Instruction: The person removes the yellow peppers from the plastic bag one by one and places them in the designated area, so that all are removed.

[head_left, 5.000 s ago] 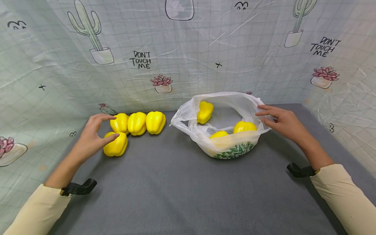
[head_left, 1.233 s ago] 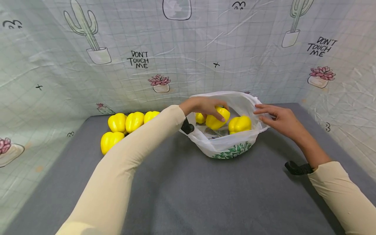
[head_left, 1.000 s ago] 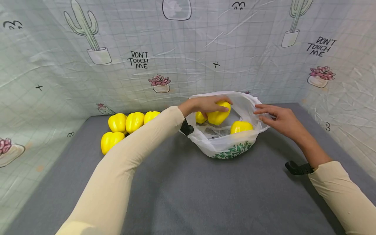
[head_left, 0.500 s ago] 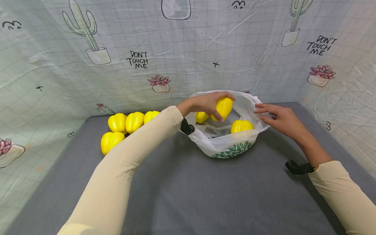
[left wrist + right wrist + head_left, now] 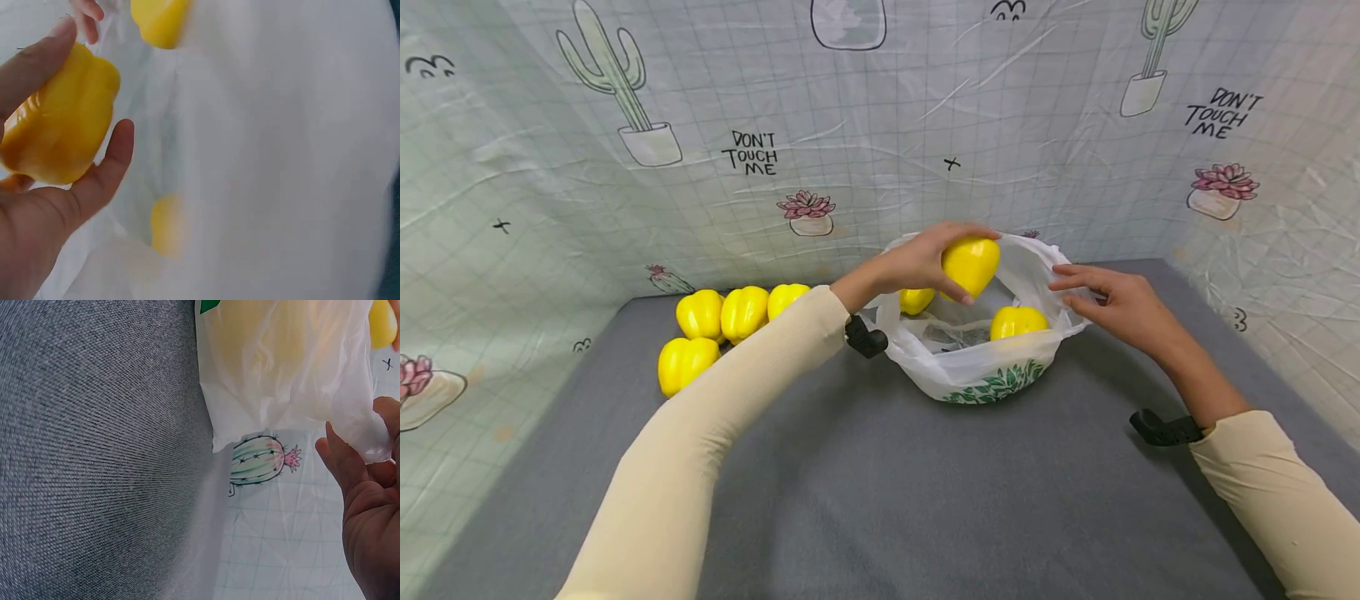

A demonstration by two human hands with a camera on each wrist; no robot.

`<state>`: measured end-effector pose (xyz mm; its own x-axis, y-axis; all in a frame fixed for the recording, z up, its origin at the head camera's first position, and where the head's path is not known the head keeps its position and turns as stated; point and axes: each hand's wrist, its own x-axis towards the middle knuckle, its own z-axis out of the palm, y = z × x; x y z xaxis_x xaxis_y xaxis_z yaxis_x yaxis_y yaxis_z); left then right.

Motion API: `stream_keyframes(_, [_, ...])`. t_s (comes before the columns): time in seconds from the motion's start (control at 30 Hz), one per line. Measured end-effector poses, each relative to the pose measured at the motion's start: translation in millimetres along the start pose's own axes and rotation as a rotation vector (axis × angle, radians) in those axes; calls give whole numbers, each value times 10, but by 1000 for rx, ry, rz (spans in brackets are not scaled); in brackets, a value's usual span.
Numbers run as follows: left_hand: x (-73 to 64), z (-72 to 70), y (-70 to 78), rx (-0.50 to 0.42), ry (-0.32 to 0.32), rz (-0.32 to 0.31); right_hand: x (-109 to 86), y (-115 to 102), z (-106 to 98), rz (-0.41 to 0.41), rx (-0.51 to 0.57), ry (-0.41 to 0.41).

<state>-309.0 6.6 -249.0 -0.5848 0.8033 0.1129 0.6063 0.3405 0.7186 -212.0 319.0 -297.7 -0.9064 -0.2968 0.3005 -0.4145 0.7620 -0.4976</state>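
Note:
My left hand (image 5: 916,260) grips a yellow bell pepper (image 5: 973,265) over the mouth of a white plastic bag (image 5: 925,375), thumb on one side and fingers on the other. In the left wrist view the held pepper (image 5: 72,119) sits between thumb and fingers, above the bag's inside. Two more yellow bell peppers lie in the bag, one on the left (image 5: 916,301) partly hidden by the hand, one on the right (image 5: 1018,321). My right hand (image 5: 1116,304) pinches the bag's right rim; the right wrist view shows the thin plastic (image 5: 365,434) between thumb and fingers.
Several yellow bell peppers (image 5: 744,313) stand in a cluster at the left back of the grey tablecloth (image 5: 925,500); my left sleeve (image 5: 700,433) partly covers some. A patterned plastic curtain (image 5: 880,150) rises right behind the bag and along both sides.
My left hand has come from beside the left cluster into the bag, taken hold of a bell pepper there, and raised it towards the bag's mouth. The right hand has stayed at the rim.

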Motion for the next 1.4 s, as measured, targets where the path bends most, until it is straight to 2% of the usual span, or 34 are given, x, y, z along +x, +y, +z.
stream_keyframes(0.17, [-139,-9,25,-61,72,15,14,1,-1,0,0,-1])
stream_keyframes(0.3, [-242,-10,71,-57,111,28,18,-5,-13,4,11,-9])
stream_keyframes(0.57, [-406,30,114,-10,146,107,9,10,20,3,-3,-11])
stream_keyframes(0.87, [-572,64,113,-80,127,103,-4,25,25,-6,-13,-2])
stream_keyframes(1.13, [-649,57,107,-50,149,117,7,15,35,-4,-11,3])
stream_keyframes(1.4, [-762,25,130,-97,141,102,4,11,19,2,-10,-6])
